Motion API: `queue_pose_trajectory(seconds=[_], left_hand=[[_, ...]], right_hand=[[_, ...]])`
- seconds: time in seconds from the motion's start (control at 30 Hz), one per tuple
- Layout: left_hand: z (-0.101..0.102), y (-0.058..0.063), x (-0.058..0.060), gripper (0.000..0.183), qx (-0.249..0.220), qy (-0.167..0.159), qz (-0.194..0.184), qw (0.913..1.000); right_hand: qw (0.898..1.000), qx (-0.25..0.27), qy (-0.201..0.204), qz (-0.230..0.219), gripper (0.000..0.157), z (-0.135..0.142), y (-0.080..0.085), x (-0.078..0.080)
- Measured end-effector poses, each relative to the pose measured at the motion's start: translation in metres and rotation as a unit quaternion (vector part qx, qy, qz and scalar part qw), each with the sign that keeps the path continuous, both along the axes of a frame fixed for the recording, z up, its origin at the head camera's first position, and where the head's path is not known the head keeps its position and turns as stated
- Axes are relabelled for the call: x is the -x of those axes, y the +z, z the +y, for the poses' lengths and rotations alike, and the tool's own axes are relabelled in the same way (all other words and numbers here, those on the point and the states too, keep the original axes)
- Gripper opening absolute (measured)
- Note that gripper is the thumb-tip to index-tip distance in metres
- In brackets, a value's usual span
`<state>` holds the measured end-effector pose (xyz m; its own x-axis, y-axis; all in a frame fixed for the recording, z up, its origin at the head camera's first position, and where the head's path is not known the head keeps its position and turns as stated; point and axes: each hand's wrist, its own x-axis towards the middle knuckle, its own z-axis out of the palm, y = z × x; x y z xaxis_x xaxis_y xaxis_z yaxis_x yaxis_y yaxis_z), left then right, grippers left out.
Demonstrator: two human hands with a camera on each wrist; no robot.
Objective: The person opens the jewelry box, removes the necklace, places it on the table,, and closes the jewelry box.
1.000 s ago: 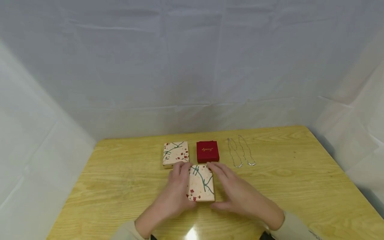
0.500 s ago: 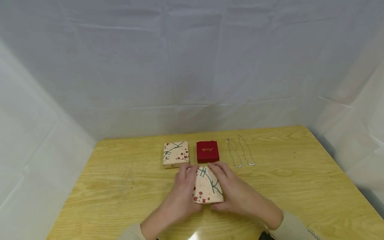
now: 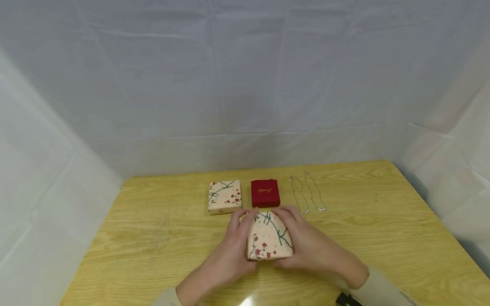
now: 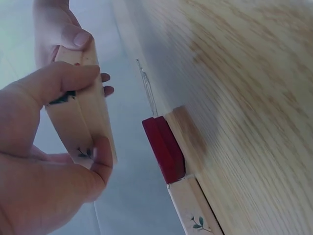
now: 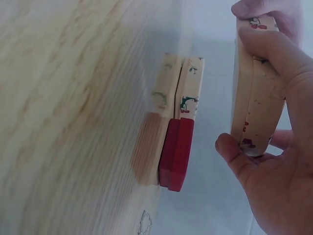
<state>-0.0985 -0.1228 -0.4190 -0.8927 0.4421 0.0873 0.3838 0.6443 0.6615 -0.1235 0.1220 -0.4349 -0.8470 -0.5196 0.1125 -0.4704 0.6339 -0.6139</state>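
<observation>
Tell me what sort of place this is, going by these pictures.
Likely a makeshift filming booth: creased pale sheeting stands behind and on both sides of a wooden table bearing a small red box.

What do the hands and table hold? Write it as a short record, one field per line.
Left hand: grips one side of the held box
Right hand: grips its opposite side
Held box position: raised off the wooden table
Held box pattern: red blossoms, green branches on cream
Second patterned box: on the table, left of the red box in the head view
Red box: gold lettering on top
Silvery chains: right of the red box
</observation>
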Motion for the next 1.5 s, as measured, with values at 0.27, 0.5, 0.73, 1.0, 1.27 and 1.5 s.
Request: queue_pose_trajectory(seconds=[0.27,0.5,0.73,1.0,1.27,1.5], left_hand=[[-0.005,-0.001,0.002,0.129,0.010,-0.019,0.001,0.9998],[-0.009,-0.004,0.004,0.127,-0.004,-0.049,0.003,0.9988],[-0.010,-0.006,0.006,0.129,-0.001,-0.057,-0.001,0.9984],[-0.012,-0.008,0.007,0.126,-0.001,-0.065,0.007,0.9979],[-0.013,-0.007,0.008,0.126,0.003,-0.067,0.010,0.9977],[-0.014,-0.007,0.008,0.127,0.001,-0.064,0.004,0.9980]], right_hand=[[1.000,0.007,0.023,0.011,0.121,0.008,-0.002,0.004],[0.999,0.011,0.032,0.002,0.120,0.010,-0.002,0.003],[0.999,0.009,0.035,0.008,0.121,0.010,-0.003,0.002],[0.999,0.002,0.045,0.018,0.121,0.009,-0.003,0.003],[0.998,-0.024,0.046,0.042,0.124,0.008,-0.003,0.005],[0.998,-0.030,0.042,0.038,0.125,0.007,-0.002,0.007]])
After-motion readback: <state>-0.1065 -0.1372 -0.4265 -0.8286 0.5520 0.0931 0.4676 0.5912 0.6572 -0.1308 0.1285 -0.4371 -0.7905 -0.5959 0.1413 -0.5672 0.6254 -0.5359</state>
